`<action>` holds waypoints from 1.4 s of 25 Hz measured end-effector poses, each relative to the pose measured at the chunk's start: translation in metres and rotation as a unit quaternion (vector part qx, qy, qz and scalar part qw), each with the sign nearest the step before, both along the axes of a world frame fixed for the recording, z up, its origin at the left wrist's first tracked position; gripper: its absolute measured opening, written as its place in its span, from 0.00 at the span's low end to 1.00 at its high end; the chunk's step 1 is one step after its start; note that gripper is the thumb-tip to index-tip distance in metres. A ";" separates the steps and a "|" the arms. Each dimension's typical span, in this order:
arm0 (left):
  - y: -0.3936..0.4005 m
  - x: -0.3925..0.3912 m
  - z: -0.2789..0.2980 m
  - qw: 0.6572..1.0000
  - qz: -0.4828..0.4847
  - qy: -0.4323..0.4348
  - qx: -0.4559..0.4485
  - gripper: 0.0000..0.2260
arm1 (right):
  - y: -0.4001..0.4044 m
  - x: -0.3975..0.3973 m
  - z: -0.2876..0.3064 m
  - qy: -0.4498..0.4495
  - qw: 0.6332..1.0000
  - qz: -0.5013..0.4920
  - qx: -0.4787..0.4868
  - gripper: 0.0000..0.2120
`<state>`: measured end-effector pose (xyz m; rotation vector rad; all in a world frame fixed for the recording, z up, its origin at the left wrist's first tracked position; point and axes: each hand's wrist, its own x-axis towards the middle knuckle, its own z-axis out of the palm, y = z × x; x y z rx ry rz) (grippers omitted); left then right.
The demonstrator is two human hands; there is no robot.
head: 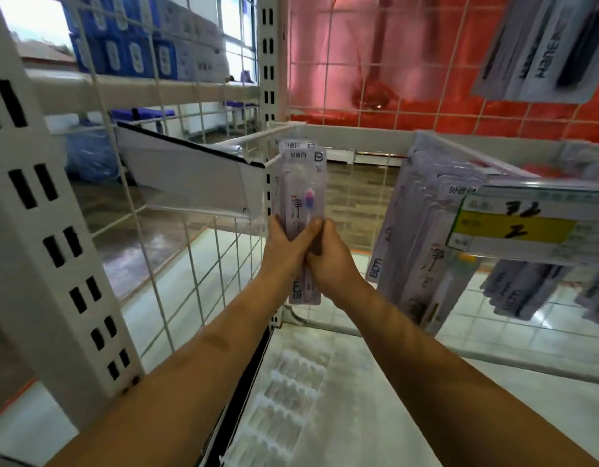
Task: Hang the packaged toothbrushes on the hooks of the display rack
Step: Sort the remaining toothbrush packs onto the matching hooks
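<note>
Hands together: left hand (282, 246) and right hand (328, 252) both grasp the packaged toothbrushes (301, 210), their tops at the hook (257, 139). Risk, likely: packs slipping off the hook's tip if released early.

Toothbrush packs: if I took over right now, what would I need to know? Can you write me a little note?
Left hand: grips the toothbrush packs from the left side.
Right hand: grips the same packs from the right side.
Where things are: the packs' tops are up at the white hook in the middle of the wire rack. I cannot tell whether they are fully on it.
Done: a full row of packs already hangs on the hook to the right.
Left: check these packs sit on the hook, then let go. No spare packs are in view.
</note>
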<state>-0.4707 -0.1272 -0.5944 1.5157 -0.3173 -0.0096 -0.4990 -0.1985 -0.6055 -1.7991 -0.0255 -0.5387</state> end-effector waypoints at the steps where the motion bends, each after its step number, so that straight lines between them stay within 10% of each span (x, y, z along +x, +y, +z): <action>1: 0.000 0.001 0.000 1.000 -0.002 0.005 -0.007 0.17 | 0.001 0.001 0.000 -0.004 1.000 -0.001 -0.004 0.14; 21: 0.016 -0.010 0.012 0.994 -0.039 0.068 -0.074 0.23 | 0.014 -0.025 0.047 0.162 0.966 -0.026 -0.199 0.18; 35: 0.026 -0.014 0.010 0.997 0.026 0.057 -0.037 0.21 | 0.032 -0.031 0.056 0.222 0.967 -0.011 -0.126 0.19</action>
